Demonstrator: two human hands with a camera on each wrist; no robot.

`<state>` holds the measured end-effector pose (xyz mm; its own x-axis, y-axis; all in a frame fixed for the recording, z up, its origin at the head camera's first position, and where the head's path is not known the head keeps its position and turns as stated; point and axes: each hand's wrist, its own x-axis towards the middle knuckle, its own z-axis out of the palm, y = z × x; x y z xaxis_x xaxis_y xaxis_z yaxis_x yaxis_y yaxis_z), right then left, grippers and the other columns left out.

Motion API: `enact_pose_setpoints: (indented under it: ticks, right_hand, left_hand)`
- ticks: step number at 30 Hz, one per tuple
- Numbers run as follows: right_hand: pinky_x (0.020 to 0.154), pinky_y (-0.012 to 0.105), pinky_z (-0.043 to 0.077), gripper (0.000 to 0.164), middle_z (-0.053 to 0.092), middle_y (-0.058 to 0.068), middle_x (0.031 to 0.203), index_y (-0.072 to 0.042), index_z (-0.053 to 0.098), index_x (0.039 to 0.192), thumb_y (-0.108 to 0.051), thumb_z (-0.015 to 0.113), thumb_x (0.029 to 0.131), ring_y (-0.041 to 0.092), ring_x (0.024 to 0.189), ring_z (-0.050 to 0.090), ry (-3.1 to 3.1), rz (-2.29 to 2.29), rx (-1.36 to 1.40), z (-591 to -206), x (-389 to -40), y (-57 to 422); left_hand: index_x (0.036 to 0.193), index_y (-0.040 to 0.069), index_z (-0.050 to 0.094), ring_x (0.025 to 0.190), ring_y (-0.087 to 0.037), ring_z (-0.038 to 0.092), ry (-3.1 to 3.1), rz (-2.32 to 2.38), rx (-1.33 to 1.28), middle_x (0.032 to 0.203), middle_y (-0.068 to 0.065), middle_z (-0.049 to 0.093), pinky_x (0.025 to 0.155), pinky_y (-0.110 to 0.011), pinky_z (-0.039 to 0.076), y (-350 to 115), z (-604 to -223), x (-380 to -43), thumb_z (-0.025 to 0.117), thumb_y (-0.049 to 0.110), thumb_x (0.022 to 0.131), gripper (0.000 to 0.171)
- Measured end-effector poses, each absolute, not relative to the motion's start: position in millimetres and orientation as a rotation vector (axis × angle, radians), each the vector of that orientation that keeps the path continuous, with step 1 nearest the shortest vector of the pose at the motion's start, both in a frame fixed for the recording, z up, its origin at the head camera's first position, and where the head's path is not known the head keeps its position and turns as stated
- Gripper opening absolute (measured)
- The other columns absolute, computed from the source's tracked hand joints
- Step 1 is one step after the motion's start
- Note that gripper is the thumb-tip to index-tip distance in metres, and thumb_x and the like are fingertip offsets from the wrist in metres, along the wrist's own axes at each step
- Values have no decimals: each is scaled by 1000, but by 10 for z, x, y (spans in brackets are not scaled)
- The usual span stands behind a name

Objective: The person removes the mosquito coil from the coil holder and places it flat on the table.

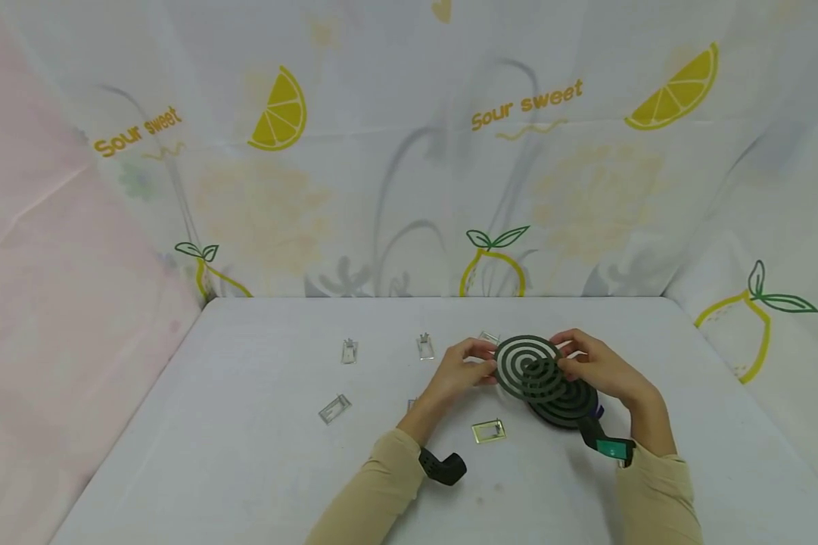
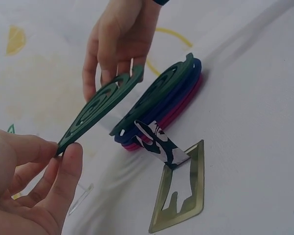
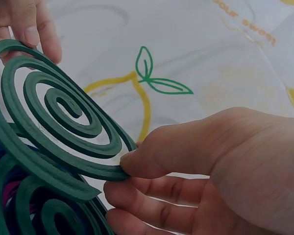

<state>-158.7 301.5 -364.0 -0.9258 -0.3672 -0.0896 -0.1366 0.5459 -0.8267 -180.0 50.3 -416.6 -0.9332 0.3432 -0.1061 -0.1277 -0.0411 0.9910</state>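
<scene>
A dark green mosquito coil (image 2: 73,134) is lifted and tilted above the table, held at both sides. My left hand (image 1: 459,371) pinches its left edge between thumb and fingers. The opposite edge is gripped by my right hand (image 1: 599,367), thumb on top and fingers below. Under and beside it lies a stack of coils (image 1: 572,420), partly covered in the head view. The left wrist view shows green on top, then blue (image 2: 179,98) and magenta (image 2: 192,100) layers. Close to the stack lies a gold-coloured metal coil stand (image 2: 198,196) with its tab bent up.
Several small metal stands lie about the white table (image 1: 245,454): one at back left (image 1: 349,357), one at back middle (image 1: 425,352), one tilted at front left (image 1: 334,409). Another (image 1: 488,336) shows behind the coil. Printed cloth walls (image 1: 381,189) enclose the back and sides.
</scene>
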Motion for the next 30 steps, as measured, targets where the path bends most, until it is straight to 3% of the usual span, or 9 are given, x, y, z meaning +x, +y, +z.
enact_pose_setpoints:
  ticks: [30]
  right_hand:
    - [74, 27, 53, 37, 52, 22, 109, 4, 41, 127, -12, 52, 96, 10, 84, 60, 2487, -1296, -409, -3683, -1559, 3169]
  left_hand:
    - [114, 0, 61, 67, -10, 62, 1887, 2049, 239, 97, -6, 58, 68, -28, 58, 674, -4245, -1765, 62, -3, 87, 27]
